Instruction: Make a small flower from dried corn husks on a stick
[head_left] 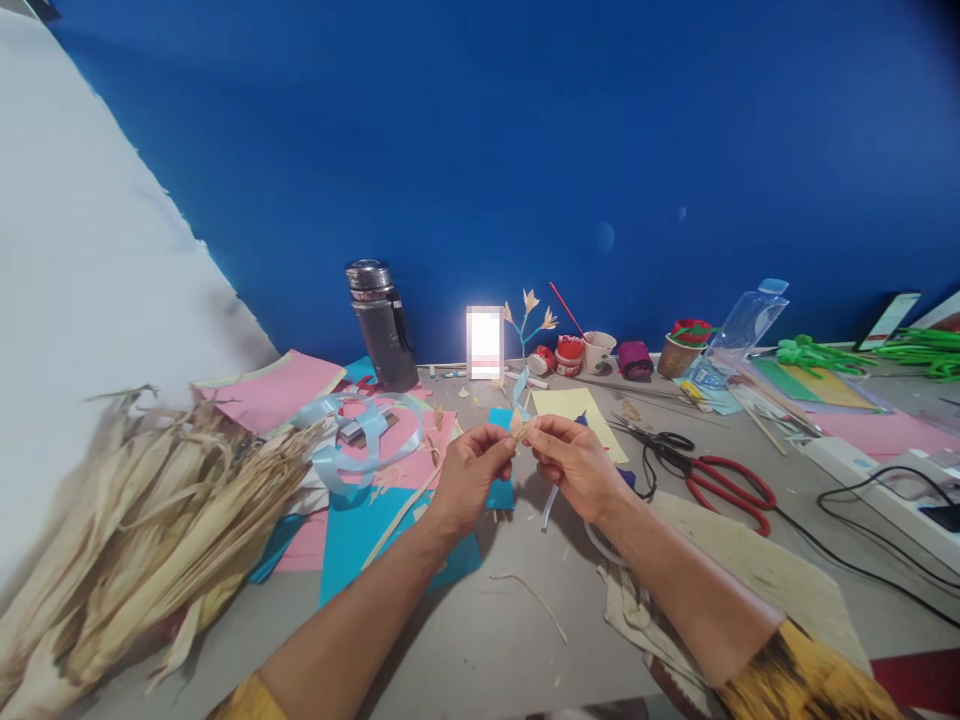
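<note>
My left hand [474, 470] and my right hand [576, 462] meet over the middle of the table, fingertips almost touching. Both pinch a small pale piece of corn husk [520, 432] between thumb and forefinger; its exact shape is partly hidden by the fingers. Right behind it stands a blue-wrapped stem [522, 345] bearing three pale husk flowers, with a light blue ribbon [519, 388] around its lower part. Beneath the hands lies a blue paper sheet [500, 494]. A yellow paper [592, 415] is just beyond my right hand.
Dried corn husks [172, 530] are heaped at left, beside curled blue ribbon [330, 470]. A dark flask [382, 330] stands by the wall. Red-handled scissors [731, 480], a black cable [847, 560], a white power strip [877, 500] and a tilted plastic bottle [742, 335] are at right.
</note>
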